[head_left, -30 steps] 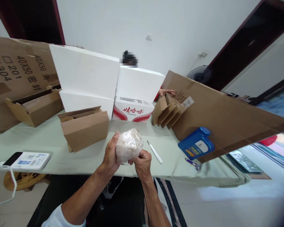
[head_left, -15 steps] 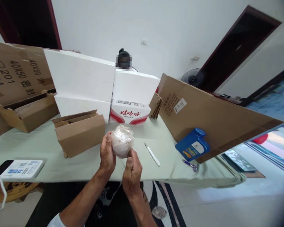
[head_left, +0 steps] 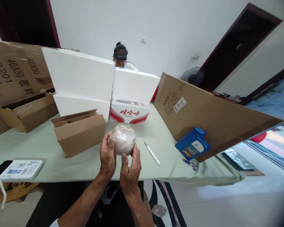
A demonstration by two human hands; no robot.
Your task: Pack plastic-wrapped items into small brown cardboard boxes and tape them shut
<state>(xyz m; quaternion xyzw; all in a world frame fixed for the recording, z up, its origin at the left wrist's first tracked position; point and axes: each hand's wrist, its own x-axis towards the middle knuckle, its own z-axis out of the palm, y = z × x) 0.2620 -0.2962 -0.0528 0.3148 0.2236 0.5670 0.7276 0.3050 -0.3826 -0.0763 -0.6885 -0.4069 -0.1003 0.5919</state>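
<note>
A round, whitish bundle wrapped in clear, shiny plastic film (head_left: 123,138) is held up over the near part of the table. My left hand (head_left: 108,156) grips its left side, thumb towards me. The fingers of my right hand (head_left: 130,167) curl behind its lower right side, and the thumb points up at its bottom edge. What is inside the wrapping I cannot make out. To the right of my hands a white-handled craft knife (head_left: 152,154) lies on the pale green tablecloth (head_left: 137,175).
An open brown carton (head_left: 81,134) stands left, another (head_left: 29,110) beyond it. White boxes (head_left: 78,74) and a printed white-red box (head_left: 129,112) form a wall; a person (head_left: 130,65) is behind. A blue bottle (head_left: 191,145), a purple pen (head_left: 189,164) and a cardboard panel (head_left: 203,110) are right.
The bundle has turned a little and my right hand has shifted its hold. Folded brown cardboard beside the printed box is gone from view. The person behind the boxes has raised their head.
</note>
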